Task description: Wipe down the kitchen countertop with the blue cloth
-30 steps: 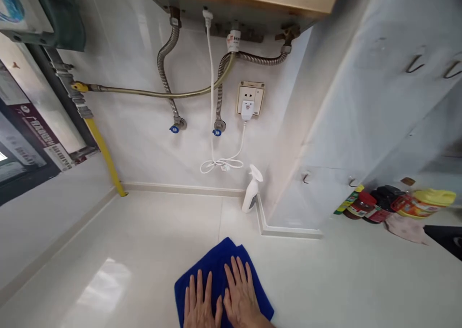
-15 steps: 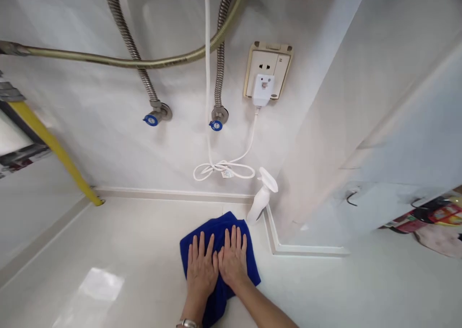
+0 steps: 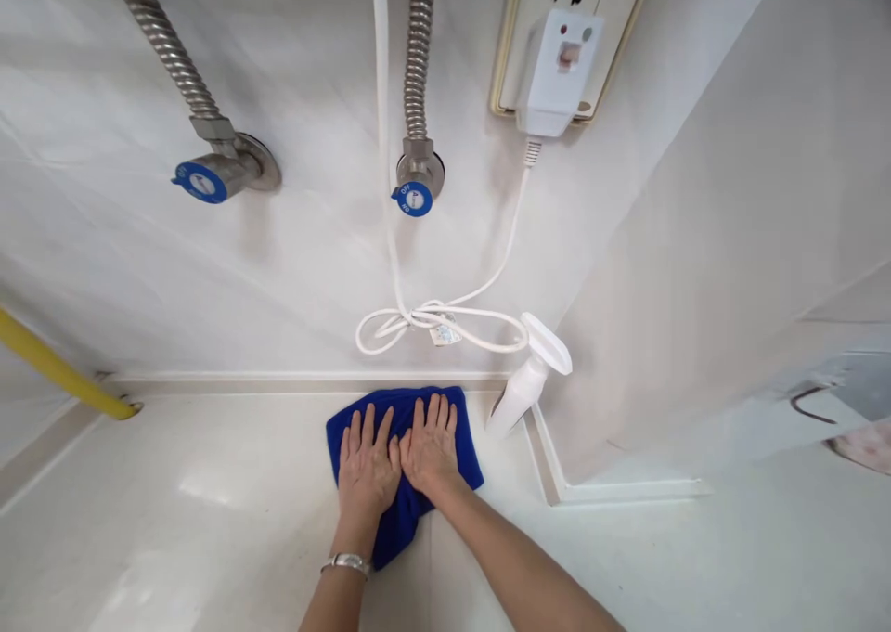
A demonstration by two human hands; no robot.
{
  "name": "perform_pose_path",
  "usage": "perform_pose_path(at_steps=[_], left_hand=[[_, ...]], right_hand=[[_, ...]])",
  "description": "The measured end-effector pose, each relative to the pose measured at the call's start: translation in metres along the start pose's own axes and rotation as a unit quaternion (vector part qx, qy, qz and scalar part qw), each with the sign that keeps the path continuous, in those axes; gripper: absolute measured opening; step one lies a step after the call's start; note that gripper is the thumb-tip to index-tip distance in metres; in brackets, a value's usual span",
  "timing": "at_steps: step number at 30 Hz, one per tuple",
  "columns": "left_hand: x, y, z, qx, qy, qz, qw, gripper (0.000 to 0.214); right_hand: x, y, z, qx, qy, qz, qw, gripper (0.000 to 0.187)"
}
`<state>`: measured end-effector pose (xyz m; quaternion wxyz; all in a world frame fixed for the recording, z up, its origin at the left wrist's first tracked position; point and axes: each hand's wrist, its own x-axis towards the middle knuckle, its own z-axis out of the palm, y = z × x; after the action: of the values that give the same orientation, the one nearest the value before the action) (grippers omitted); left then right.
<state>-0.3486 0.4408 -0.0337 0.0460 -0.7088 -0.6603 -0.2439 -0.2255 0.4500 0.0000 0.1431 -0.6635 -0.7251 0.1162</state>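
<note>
A dark blue cloth lies spread on the white countertop, its far edge against the trim at the foot of the wall. Both palms press down on it, side by side with the thumbs close together. My left hand is flat with fingers stretched forward, a silver bracelet at its wrist. Flat on the cloth's right half is my right hand, fingers extended. Just right of the cloth a white spray bottle stands by the corner, apart from my hands.
A looped white cord hangs above the cloth from a plug in the wall socket. Two blue-handled valves are on the wall. A yellow pipe enters the surface at left. A hook is at right.
Both hands have pushed the cloth forward until its far edge meets the wall trim. The camera view has moved closer to the wall.
</note>
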Motion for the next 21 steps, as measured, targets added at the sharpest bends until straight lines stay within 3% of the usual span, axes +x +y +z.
perform_pose_path(at_steps=[4, 8, 16, 21], left_hand=[[0.001, -0.004, 0.001, 0.01, 0.006, 0.008, 1.0, 0.051], [-0.022, 0.002, -0.005, 0.035, 0.02, 0.006, 0.999, 0.053], [-0.113, 0.017, -0.022, 0.096, 0.096, 0.056, 0.989, 0.052], [-0.186, 0.035, -0.035, 0.12, 0.101, 0.045, 0.987, 0.056]], right_hand=[[0.001, 0.003, -0.003, 0.0, -0.015, -0.019, 1.0, 0.068], [-0.019, 0.015, -0.015, 0.017, -0.035, -0.085, 0.996, 0.064], [-0.105, 0.043, -0.015, 0.069, -0.017, -0.157, 0.985, 0.064], [-0.177, 0.061, -0.012, 0.064, 0.023, -0.197, 0.978, 0.063]])
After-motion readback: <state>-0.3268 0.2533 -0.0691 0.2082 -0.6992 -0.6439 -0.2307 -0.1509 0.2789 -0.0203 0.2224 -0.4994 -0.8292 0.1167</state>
